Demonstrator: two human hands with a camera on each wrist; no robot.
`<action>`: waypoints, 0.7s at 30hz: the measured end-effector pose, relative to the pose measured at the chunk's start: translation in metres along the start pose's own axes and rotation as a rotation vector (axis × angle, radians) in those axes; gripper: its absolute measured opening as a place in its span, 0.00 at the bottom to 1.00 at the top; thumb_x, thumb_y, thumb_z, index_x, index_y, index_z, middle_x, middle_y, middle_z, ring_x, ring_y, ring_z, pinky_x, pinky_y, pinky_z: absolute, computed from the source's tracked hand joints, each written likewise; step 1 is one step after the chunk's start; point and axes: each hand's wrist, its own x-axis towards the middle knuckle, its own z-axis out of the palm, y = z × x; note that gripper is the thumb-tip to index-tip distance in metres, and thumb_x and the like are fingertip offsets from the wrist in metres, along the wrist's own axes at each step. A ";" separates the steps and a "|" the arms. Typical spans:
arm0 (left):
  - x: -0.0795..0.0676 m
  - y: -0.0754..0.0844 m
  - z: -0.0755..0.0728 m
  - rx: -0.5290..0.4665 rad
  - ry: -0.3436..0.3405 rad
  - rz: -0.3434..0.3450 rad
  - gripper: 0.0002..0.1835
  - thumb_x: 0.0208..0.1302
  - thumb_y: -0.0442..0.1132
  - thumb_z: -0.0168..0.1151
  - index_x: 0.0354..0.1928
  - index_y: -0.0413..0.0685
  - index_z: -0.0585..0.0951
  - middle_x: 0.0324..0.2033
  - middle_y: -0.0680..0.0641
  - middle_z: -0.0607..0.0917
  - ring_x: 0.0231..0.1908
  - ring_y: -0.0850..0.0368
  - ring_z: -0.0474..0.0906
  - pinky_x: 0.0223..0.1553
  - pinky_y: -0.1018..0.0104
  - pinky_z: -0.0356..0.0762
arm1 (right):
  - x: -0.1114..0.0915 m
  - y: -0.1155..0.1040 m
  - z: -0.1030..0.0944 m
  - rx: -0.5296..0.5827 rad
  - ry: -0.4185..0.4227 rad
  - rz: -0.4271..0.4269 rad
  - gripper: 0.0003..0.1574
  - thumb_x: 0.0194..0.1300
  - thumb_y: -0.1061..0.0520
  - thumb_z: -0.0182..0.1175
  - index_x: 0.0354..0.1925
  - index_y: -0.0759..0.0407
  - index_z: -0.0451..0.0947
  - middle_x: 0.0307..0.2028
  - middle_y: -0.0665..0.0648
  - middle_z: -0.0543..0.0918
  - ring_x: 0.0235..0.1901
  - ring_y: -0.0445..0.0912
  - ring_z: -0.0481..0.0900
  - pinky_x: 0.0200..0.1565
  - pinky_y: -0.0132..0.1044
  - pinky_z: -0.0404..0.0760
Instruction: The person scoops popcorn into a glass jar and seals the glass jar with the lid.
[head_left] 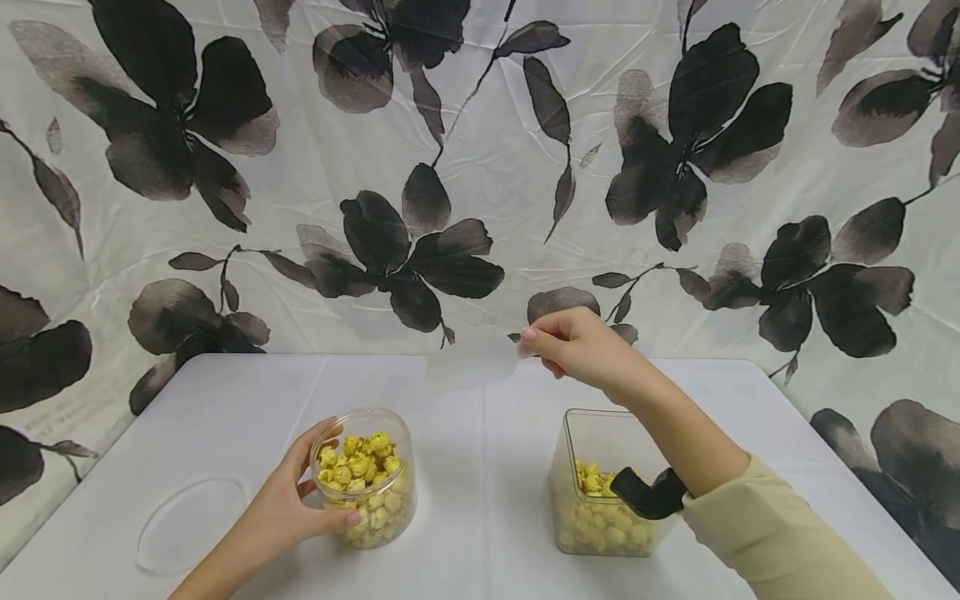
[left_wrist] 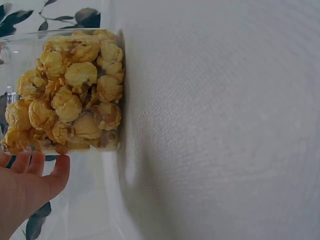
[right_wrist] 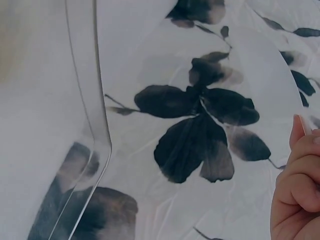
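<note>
Where a pale cloth printed with dark flowers hangs beyond the left hand and the right hand, it spans the whole background. The white surface stretches out below both hands. A beige sleeve covers the right forearm, ending short of the wrist.

Below the right hand, and nearer the wearer, a clear square container stands upright on the surface. Its rim also shows in the right wrist view, well to one side of the fingers. The clear round jar is within the left hand's grip, upright on the surface; the thumb lies along the near side and the fingers curve round the far side, and the left wrist view shows fingertips against its wall. To the left of the left hand, a clear round lid lies flat.

A thin translucent disc extends leftward from the right hand, which pinches its edge between thumb and index finger, the other fingers folded in. The disc is in the air, apart from both the round jar and the square container. Just below the right hand, at the wrist, a black curved mount overlaps the square container in the head view; whether they touch cannot be told. The smallest things are yellow popcorn pieces, partly filling the jar beside the left hand's fingers and the container below the right hand.
</note>
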 end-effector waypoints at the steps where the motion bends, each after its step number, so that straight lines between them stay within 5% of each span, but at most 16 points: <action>1: 0.000 0.000 0.000 0.001 -0.001 -0.003 0.57 0.44 0.39 0.76 0.71 0.50 0.48 0.68 0.38 0.56 0.66 0.35 0.49 0.53 0.31 0.60 | -0.001 0.001 -0.001 0.003 0.002 0.008 0.15 0.70 0.56 0.51 0.36 0.66 0.79 0.14 0.52 0.64 0.19 0.45 0.59 0.25 0.36 0.59; 21: -0.001 -0.002 -0.001 -0.008 -0.005 0.013 0.58 0.44 0.38 0.76 0.72 0.49 0.46 0.69 0.38 0.54 0.67 0.37 0.48 0.53 0.34 0.62 | -0.023 0.016 -0.042 0.064 -0.002 0.082 0.20 0.72 0.54 0.48 0.42 0.72 0.76 0.14 0.52 0.65 0.12 0.39 0.52 0.16 0.30 0.50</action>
